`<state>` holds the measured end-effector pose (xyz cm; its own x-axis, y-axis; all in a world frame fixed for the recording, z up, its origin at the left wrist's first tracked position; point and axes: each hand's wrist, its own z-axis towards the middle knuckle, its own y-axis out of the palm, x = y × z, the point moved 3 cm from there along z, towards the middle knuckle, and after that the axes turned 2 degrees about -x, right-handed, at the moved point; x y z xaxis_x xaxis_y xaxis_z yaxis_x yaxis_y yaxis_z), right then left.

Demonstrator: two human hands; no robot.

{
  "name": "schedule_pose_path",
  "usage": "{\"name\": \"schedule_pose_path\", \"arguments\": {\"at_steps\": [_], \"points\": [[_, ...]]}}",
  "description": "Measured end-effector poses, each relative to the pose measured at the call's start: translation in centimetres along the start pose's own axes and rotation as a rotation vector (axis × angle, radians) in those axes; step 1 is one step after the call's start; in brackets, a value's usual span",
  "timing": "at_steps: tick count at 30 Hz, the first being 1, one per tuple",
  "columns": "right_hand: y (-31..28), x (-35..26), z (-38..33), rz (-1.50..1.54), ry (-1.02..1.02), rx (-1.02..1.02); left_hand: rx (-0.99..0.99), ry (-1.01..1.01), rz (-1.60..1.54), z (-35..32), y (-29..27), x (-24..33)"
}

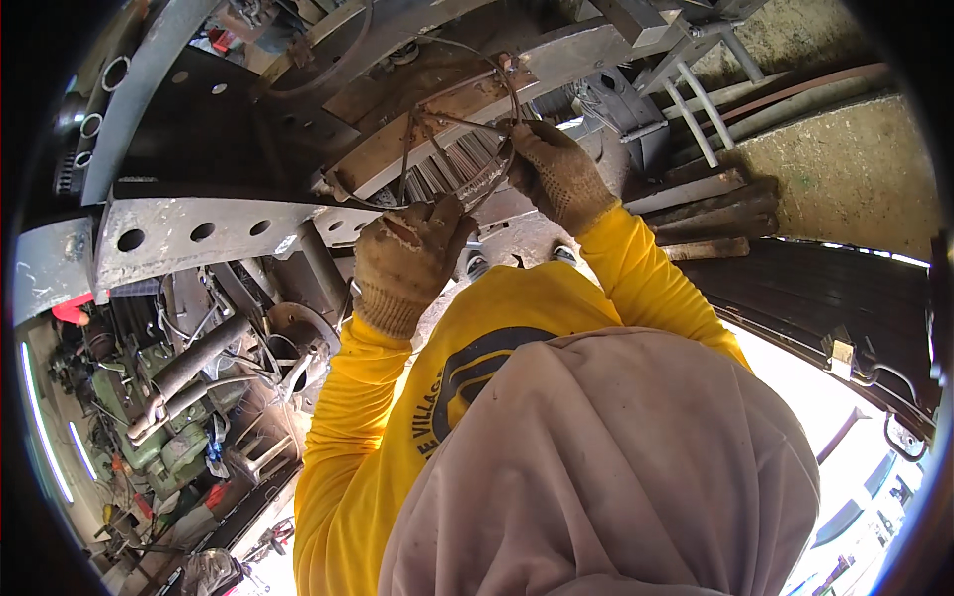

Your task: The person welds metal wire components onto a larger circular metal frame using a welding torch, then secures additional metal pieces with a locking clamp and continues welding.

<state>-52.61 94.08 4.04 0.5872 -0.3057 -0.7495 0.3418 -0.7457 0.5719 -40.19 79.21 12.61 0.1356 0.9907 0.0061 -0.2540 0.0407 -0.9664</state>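
Observation:
Both my hands wear brown knitted work gloves. My left hand (407, 260) is closed, with a thin dark rod-like piece running out of it toward the steel beam (179, 233). My right hand (561, 174), higher and further right, has its fingers pinched on a thin dark cable (516, 94). That cable bends in a loop from the far side down between the two gloves. Just beyond my hands lies a rusty steel plate (467, 99) with thin bars against it. A row of thin flat strips (447, 169) sits below the plate.
Round holes run along the beam at left. A green machine (169, 427) and pipes (199, 358) stand lower left. Stacked steel sections (706, 214) lie at right, near a metal stand (696, 109) and a yellowish wall (855, 179). A dark gate (835, 298) stands at right.

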Motion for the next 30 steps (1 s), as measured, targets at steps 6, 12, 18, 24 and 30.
{"name": "schedule_pose_path", "arguments": {"at_steps": [6, 12, 18, 24, 30], "points": [[0.0, 1.1, 0.6, 0.201, 0.035, -0.203, 0.080, 0.096, 0.021, -0.3, 0.2, -1.4], [-0.4, 2.3, 1.4, 0.248, -0.058, -0.313, 0.217, 0.263, -0.007, 1.1, -0.6, -3.2], [0.3, 2.4, 1.3, 0.163, -0.083, -0.213, 0.107, 0.250, -0.159, 1.0, 0.5, -5.3], [-0.1, 2.7, 1.0, 0.191, -0.076, -0.196, 0.034, 0.131, -0.103, 0.5, 0.3, -3.2], [-0.1, 2.2, 1.4, 0.235, -0.024, -0.176, 0.024, -0.035, 0.041, 0.8, 1.1, 0.7]]}}
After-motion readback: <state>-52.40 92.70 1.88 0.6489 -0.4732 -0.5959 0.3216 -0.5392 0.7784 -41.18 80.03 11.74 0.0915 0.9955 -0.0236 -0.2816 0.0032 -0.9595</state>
